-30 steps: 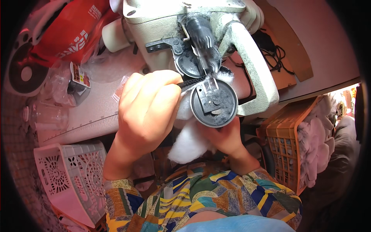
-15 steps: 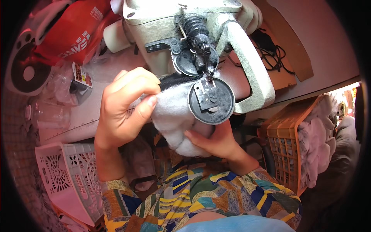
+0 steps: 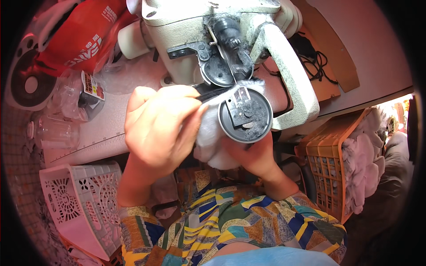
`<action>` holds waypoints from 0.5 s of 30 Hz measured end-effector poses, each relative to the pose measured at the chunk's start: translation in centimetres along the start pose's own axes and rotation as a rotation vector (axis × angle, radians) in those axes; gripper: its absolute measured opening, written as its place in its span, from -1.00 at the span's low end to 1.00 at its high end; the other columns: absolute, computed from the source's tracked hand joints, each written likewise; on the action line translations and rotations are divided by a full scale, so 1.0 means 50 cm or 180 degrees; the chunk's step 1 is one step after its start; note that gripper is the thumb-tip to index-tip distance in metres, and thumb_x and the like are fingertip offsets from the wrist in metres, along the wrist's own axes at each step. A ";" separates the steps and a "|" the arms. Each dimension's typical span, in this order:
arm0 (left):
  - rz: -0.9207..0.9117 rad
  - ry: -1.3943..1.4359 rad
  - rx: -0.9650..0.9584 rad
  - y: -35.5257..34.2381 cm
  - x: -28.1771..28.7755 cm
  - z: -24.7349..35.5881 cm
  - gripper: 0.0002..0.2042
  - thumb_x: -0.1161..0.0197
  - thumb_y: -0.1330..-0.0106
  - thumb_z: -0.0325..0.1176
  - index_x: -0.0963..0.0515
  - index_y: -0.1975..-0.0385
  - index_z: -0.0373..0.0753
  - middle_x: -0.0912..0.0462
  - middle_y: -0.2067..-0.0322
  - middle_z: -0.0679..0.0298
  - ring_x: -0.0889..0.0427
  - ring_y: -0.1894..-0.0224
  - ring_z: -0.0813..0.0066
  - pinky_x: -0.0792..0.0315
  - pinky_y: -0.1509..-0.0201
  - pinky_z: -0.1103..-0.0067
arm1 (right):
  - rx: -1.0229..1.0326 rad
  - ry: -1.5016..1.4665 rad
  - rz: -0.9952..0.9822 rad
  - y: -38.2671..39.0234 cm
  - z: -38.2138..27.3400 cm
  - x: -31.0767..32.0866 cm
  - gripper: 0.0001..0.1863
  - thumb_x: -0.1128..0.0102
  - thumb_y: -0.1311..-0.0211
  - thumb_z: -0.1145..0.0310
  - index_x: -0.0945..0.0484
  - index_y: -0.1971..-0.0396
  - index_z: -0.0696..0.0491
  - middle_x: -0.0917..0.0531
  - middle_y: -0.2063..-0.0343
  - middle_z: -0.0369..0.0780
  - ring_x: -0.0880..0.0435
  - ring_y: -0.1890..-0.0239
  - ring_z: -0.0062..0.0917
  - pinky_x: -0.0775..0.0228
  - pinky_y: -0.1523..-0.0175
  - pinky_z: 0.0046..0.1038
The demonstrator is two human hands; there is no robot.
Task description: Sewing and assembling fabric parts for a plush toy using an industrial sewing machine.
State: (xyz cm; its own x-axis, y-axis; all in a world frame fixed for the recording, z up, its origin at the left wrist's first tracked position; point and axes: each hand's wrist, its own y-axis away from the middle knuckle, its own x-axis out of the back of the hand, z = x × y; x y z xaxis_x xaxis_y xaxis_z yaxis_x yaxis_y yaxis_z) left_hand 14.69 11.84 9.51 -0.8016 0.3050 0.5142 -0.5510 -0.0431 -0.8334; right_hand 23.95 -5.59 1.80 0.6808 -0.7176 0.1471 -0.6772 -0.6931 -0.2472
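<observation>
A cream industrial sewing machine [image 3: 177, 37] stands before me, its black lower disc [image 3: 248, 122] and upper disc [image 3: 217, 73] dusted with lint. White fleecy fabric [image 3: 211, 142] hangs at the lower disc's left side, with a dark fabric strip [image 3: 215, 92] along its upper edge running in between the discs. My left hand [image 3: 162, 126] is closed in a pinch on that edge, just left of the discs. Below the lower disc, my right hand [image 3: 257, 157] grips the fleecy fabric from the right; its fingertips are hidden behind disc and cloth.
A curved cream guard arm [image 3: 295, 75] rises right of the discs. At left are a red bag [image 3: 84, 37], a clear jar [image 3: 55, 133] and a white plastic basket [image 3: 84, 199]. An orange crate [image 3: 321, 173] of pale fabric pieces stands right. Black cables [image 3: 317, 66] lie near cardboard.
My left hand has moved right, closer to the discs, and the fleecy fabric has shifted right with its edge. My right hand has slid further under the lower disc. The needle mechanism has turned.
</observation>
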 end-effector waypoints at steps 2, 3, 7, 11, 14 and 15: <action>0.0002 -0.0020 -0.0021 -0.002 -0.007 0.001 -0.80 -0.40 0.05 -0.59 -0.54 0.43 -0.26 -0.63 0.43 0.22 -0.62 0.42 0.34 -0.34 0.29 0.54 | -0.0090 0.0063 0.0019 -0.001 0.003 0.006 -0.32 -0.38 0.10 0.44 -0.33 -0.10 0.18 -0.57 0.07 -0.13 -0.54 -0.03 -0.43 -0.33 -0.13 -0.39; -0.0077 0.0188 0.0222 -0.002 -0.005 0.000 -0.78 -0.40 0.04 -0.59 -0.53 0.39 -0.28 -0.62 0.42 0.22 -0.62 0.40 0.36 -0.36 0.27 0.54 | -0.0209 0.0133 0.0001 0.000 0.001 0.009 -0.30 -0.38 0.10 0.44 -0.31 -0.12 0.17 -0.56 0.06 -0.13 -0.54 -0.03 -0.42 -0.32 -0.13 -0.38; -0.0298 0.2716 0.2002 0.000 0.014 0.012 -0.58 -0.27 -0.13 -0.55 -0.32 0.02 -0.47 -0.56 0.38 0.27 -0.53 0.30 0.65 -0.40 0.15 0.71 | -0.0279 0.0007 -0.0102 0.003 0.005 0.011 -0.28 -0.37 0.10 0.45 -0.29 -0.14 0.17 -0.55 0.04 -0.12 -0.51 -0.07 -0.40 -0.29 -0.17 -0.35; -0.0608 0.3668 0.2847 0.014 0.024 -0.016 -0.73 -0.20 -0.21 -0.52 -0.43 0.10 -0.41 -0.55 0.44 0.34 -0.52 0.38 0.64 -0.38 0.23 0.71 | 0.0060 -0.0396 -0.0219 0.005 0.011 -0.001 -0.30 -0.36 0.07 0.45 -0.31 -0.15 0.18 -0.54 0.01 -0.10 -0.50 -0.09 -0.37 -0.27 -0.19 -0.34; -0.0966 0.2753 0.2649 0.011 0.034 -0.021 -0.88 -0.24 -0.19 -0.52 -0.54 0.30 -0.36 -0.57 0.49 0.36 -0.50 0.43 0.63 -0.37 0.27 0.66 | 0.0183 -0.0303 -0.0533 -0.001 0.013 0.001 -0.33 -0.37 0.05 0.43 -0.35 -0.14 0.19 -0.53 -0.01 -0.09 -0.50 -0.10 -0.37 -0.26 -0.20 -0.34; -0.1083 0.2245 0.2351 0.009 0.034 -0.023 -0.93 -0.26 -0.18 -0.52 -0.57 0.37 -0.35 -0.58 0.51 0.36 -0.49 0.44 0.63 -0.37 0.28 0.64 | 0.0272 -0.0146 -0.0664 -0.002 0.026 0.007 -0.34 -0.37 0.05 0.43 -0.36 -0.13 0.19 -0.53 -0.02 -0.10 -0.50 -0.10 -0.37 -0.26 -0.21 -0.34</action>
State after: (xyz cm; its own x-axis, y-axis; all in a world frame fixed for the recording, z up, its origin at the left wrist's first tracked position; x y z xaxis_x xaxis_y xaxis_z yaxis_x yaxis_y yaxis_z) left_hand 13.32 13.42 9.77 -0.3953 0.8791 0.2663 -0.9130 -0.3443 -0.2187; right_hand 24.63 -5.71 0.62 0.8168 -0.5542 0.1604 -0.4957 -0.8163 -0.2964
